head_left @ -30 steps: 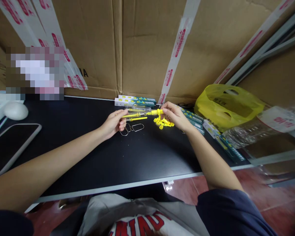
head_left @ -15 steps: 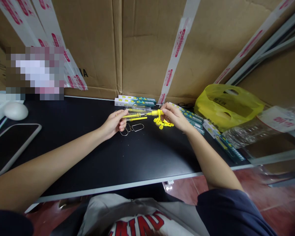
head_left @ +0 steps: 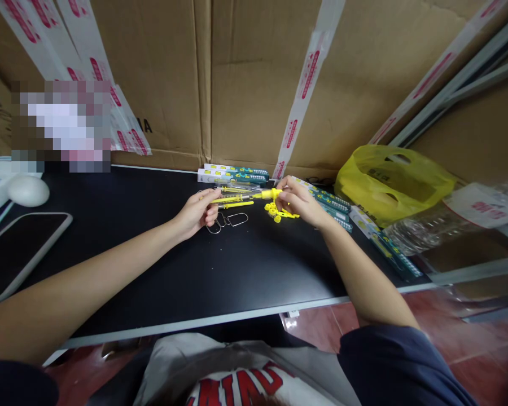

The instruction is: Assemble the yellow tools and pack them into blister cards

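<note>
My left hand point(head_left: 200, 213) is closed around the left end of a slim clear-and-yellow spring scale point(head_left: 232, 198), held level above the black tabletop. At its right end is a thicker yellow piece point(head_left: 269, 194). My right hand point(head_left: 298, 200) has its curled fingers on that piece; part of the grip is hidden. Below the right hand lies a small pile of yellow plastic parts point(head_left: 275, 211). Bent metal wire hooks point(head_left: 237, 219) rest just below the left hand. Another yellow rod point(head_left: 241, 204) and a clear tube point(head_left: 248, 188) lie behind the held scale.
Printed green-and-white boxes point(head_left: 232, 176) lie at the back, with more boxes point(head_left: 385, 242) to the right. A yellow plastic bag point(head_left: 364, 180) and a clear bottle point(head_left: 419, 228) stand right. At left are a phone point(head_left: 21, 254) and a white rounded object point(head_left: 27, 190). Cardboard point(head_left: 254, 84) rises behind.
My right hand's fingers have shifted slightly around the yellow end piece, and a small part hanging from it has turned out of sight. My left hand holds still.
</note>
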Demonstrator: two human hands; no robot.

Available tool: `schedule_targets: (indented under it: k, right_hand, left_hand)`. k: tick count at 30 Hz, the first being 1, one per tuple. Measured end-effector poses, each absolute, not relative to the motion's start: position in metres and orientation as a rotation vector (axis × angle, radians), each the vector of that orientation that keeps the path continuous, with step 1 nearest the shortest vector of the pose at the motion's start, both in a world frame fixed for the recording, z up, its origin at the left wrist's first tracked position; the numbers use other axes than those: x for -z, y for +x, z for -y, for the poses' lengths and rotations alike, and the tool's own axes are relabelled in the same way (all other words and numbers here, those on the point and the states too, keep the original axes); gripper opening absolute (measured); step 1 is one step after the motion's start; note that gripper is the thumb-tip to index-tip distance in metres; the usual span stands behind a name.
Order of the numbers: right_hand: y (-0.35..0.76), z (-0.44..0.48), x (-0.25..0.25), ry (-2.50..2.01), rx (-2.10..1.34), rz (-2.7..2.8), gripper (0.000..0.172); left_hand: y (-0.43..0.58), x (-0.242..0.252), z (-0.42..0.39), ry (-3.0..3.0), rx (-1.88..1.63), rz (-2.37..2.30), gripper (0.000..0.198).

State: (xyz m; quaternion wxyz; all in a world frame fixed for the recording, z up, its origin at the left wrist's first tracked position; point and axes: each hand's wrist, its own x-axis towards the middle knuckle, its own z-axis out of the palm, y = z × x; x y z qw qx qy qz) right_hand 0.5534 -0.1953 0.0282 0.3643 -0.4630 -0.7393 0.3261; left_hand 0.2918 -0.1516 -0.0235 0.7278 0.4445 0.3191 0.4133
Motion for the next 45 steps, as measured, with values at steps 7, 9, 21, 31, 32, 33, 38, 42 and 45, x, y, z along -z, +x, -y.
schedule_targets:
  k: [7,9,21,31,32,33,38,42,45]
  right_hand:
    - [0.5515,0.1952,-0.0277,-1.322,-0.7,1.956,0.056]
    - [0.5516,0.1954,-0.028,-1.275,-0.754,1.937,0.044]
    - [0.5529,0.1958,-0.0253,-1.233,-0.854,1.976,0.042]
    - [0.5517,0.197,-0.0286,-1.184,-0.837,1.918,0.019]
    - [0.5513,0.1973,-0.0287,-1.163,-0.858,1.914,0.016]
    - [0.5508,0.1975,-0.0287,-1.153,-0.862,1.918,0.014]
    - [0.5494,0.1972,-0.028,-1.258,-0.719,1.966,0.04]
    - [0.5508,0.1961,-0.0264,-1.227,-0.72,1.932,0.033]
    - [0.5514,0.196,-0.0258,-1.186,-0.76,1.929,0.025]
  left_hand:
    - [0.2912,0.0262,0.1499,0.993,-0.903,-0.686,0.022]
    - [0.2908,0.0265,0.1497,0.991,-0.904,-0.685,0.022]
    - [0.291,0.0262,0.1503,0.983,-0.896,-0.691,0.024]
    - [0.2919,0.0241,0.1514,0.995,-0.904,-0.683,0.025]
    - [0.292,0.0238,0.1516,0.992,-0.904,-0.686,0.024]
    - [0.2919,0.0236,0.1517,0.99,-0.903,-0.689,0.023]
    - [0.2913,0.0243,0.1517,0.986,-0.9,-0.688,0.023]
    - [0.2917,0.0249,0.1512,0.986,-0.902,-0.685,0.023]
    - [0.2918,0.0247,0.1512,0.985,-0.903,-0.693,0.023]
